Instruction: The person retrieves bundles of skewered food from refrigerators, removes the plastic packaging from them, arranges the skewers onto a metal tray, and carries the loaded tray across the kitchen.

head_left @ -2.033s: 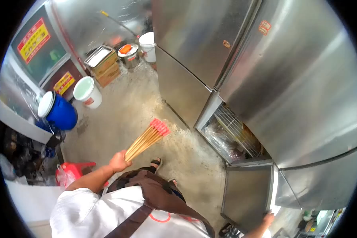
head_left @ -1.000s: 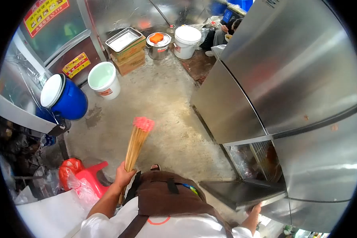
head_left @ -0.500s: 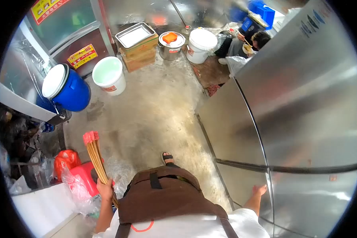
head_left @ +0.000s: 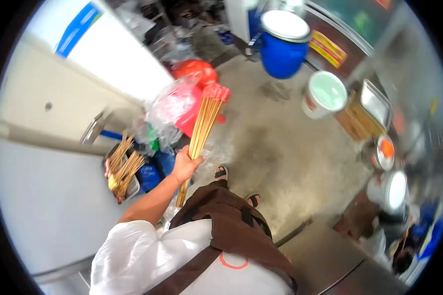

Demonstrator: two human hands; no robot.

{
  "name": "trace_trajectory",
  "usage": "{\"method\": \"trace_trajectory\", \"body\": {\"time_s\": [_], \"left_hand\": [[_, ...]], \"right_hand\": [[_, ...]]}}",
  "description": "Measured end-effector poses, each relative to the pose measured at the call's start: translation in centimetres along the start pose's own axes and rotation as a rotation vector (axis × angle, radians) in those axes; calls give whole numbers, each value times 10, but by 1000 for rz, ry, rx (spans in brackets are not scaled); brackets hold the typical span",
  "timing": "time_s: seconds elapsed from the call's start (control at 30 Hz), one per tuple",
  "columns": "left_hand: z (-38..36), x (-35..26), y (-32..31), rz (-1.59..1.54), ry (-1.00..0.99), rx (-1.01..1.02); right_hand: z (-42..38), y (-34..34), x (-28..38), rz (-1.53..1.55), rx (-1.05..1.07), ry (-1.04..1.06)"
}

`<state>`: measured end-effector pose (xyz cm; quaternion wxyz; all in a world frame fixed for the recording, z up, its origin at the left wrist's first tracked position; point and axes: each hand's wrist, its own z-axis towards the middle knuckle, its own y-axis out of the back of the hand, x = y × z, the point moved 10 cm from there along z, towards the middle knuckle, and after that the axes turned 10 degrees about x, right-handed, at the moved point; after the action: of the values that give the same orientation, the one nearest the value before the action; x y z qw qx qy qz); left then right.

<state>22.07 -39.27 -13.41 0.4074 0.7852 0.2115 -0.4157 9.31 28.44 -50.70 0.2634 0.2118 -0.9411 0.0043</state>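
My left hand (head_left: 184, 166) is closed around a bundle of long wooden skewers (head_left: 204, 123). Their pinkish-red ends (head_left: 216, 92) point up and away from me, and the bare ends stick out below my fist. More skewers (head_left: 125, 167) lie in a tray to the left of my forearm, with something yellow among them. My right hand is out of the picture.
Plastic bags (head_left: 172, 105) and a red bag (head_left: 197, 73) lie beyond my left hand. On the floor ahead stand a blue drum (head_left: 283, 54), a pale bucket (head_left: 325, 96) and boxes (head_left: 357, 118). A steel cabinet (head_left: 325, 255) is at lower right; a crouching person (head_left: 403, 258) is partly visible.
My view has swung left, bringing the tray of skewers into sight. The bundle stays in my left hand, now farther out in front. My right hand, earlier at the steel door, has left the view.
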Motion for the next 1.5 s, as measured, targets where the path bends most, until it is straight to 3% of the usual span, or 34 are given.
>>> {"method": "trace_trajectory", "body": {"time_s": [0.1, 0.17, 0.23, 0.27, 0.37, 0.47, 0.6, 0.7, 0.8, 0.93, 1.03, 1.13, 1.2, 1.23, 1.3, 1.33, 1.4, 1.5], "left_hand": [[-6, 29, 36, -128, -14, -140], [-13, 40, 66, -219, 20, -242], [-15, 65, 100, -234, 3, -387], [-20, 76, 118, -221, -19, -485], [-38, 121, 161, -324, 77, -672], [-57, 137, 204, -425, 89, -843], [-83, 163, 231, -563, 188, -1107], [-97, 165, 240, -763, 35, -1297], [-110, 159, 233, -814, 27, -1436], [-125, 139, 206, -776, 79, -1642], [-139, 134, 190, -801, -19, -1733], [-153, 140, 179, -893, -107, -1736], [-174, 140, 169, -823, -9, -1729], [-183, 144, 163, -840, 22, -1704], [-202, 163, 154, -840, 60, -1565], [-217, 176, 144, -860, 67, -1560], [-237, 205, 126, -972, 18, -1460], [-283, 242, 95, -1062, 178, -1438]], "right_hand": [[23, -88, 176, 23, 240, 92], [48, -130, 265, -97, 367, 284], [40, -180, 339, -149, 348, 322], [36, -198, 369, -157, 299, 348], [56, -273, 393, -277, 424, 349], [52, -367, 389, -497, 549, 260], [-6, -522, 399, -848, 835, 494], [-77, -635, 400, -1073, 1085, 607], [-202, -724, 382, -1087, 1580, 500], [-324, -747, 318, -1369, 2153, 266], [-369, -725, 266, -1552, 2350, 162], [-362, -723, 213, -1622, 2374, 208], [-358, -694, 191, -1788, 2252, -189], [-353, -683, 180, -1803, 2220, -202], [-347, -689, 163, -1851, 2152, 181], [-341, -687, 152, -1867, 2132, 171], [-355, -700, 139, -1750, 2256, 661], [-359, -711, 111, -1905, 2209, 747]]}}
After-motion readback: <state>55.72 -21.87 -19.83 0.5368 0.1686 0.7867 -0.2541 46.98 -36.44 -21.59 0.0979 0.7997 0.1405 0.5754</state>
